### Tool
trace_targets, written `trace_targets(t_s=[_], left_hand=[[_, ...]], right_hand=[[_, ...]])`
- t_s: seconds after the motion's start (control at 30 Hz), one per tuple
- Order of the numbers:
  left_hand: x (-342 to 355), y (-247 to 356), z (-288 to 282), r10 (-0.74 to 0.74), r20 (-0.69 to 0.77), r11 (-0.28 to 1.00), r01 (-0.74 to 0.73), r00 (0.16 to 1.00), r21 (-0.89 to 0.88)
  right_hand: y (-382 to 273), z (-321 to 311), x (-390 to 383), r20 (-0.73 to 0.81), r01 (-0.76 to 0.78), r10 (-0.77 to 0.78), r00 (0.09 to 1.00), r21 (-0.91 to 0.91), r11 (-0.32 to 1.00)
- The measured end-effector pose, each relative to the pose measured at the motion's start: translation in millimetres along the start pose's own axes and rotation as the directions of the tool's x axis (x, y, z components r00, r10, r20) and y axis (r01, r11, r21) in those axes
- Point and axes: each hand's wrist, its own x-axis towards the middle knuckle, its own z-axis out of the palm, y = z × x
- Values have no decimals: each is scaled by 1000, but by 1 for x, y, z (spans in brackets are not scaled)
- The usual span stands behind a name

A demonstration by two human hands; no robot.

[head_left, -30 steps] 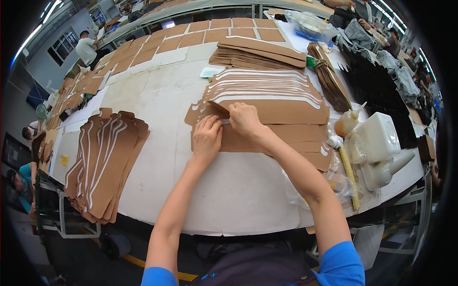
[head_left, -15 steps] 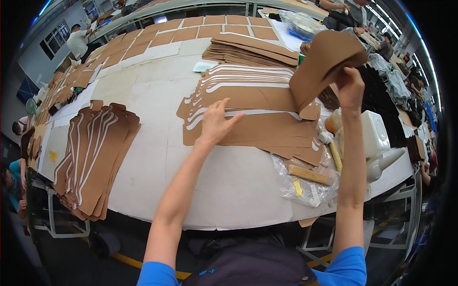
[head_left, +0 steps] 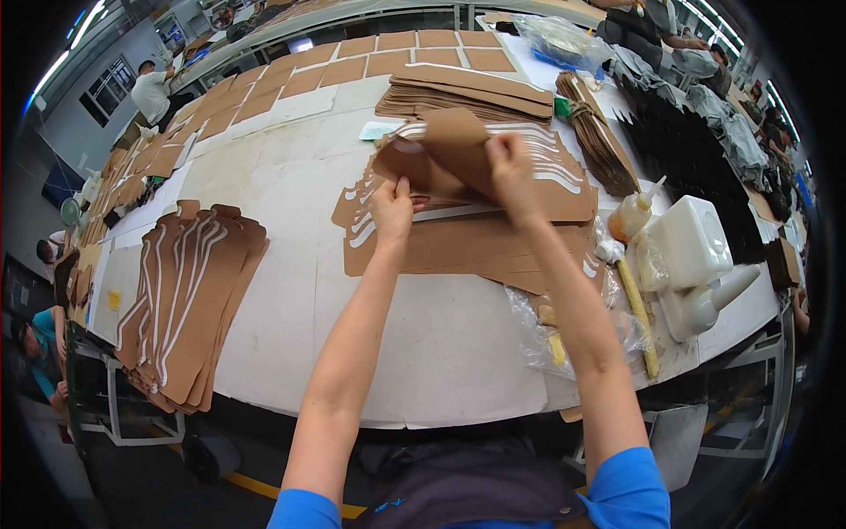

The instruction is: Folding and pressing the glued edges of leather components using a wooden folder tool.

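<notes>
A brown, leather-like panel (head_left: 456, 145), curled and smeared by motion, is lifted above a fanned stack of brown panels (head_left: 458, 247) edged with white strips. At its right side my right hand (head_left: 513, 172) grips it, slightly blurred. My left hand (head_left: 394, 212) pinches the lower left edge, thumb up, just over the stack. The held panel and my hands hide part of the white strips beneath. Farther left on the table lies another fanned pile of brown panels (head_left: 198, 291) with white bent strips, its lower end overhanging the table edge.
Behind the stack lies a thick pile of brown panels (head_left: 476, 95). To the right stand an amber bottle (head_left: 629, 217), a white jug (head_left: 692, 238) and a white squeeze bottle (head_left: 701, 309), beside a yellow stick (head_left: 636, 317) and a plastic bag (head_left: 533, 339). Brown squares (head_left: 388, 62) cover the far side.
My right hand has swung left and down with the panel from the upper right. My left hand, spread on the stack before, now pinches the panel's edge.
</notes>
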Motion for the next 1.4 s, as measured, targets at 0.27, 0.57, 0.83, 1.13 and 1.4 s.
trace_targets(t_s=[0.27,0.57,0.83,1.13,1.4], left_hand=[[-9,-16,-6,-212,-47,972,206,976,-113],[-6,-16,-14,-250,-66,957,237,966,-165],[0,-12,-20,-195,-105,981,194,975,-21],[-13,56,12,451,171,498,-406,876,766],[-3,102,87,442,432,585,-618,786,525]], right_hand=[[29,-271,211,-403,76,229,886,614,786],[-106,-361,247,-621,199,119,775,419,886],[-118,-409,196,-734,166,6,679,161,973],[-201,-333,10,-672,179,-367,644,-333,926],[-221,-309,-62,-804,118,-114,583,-55,992]])
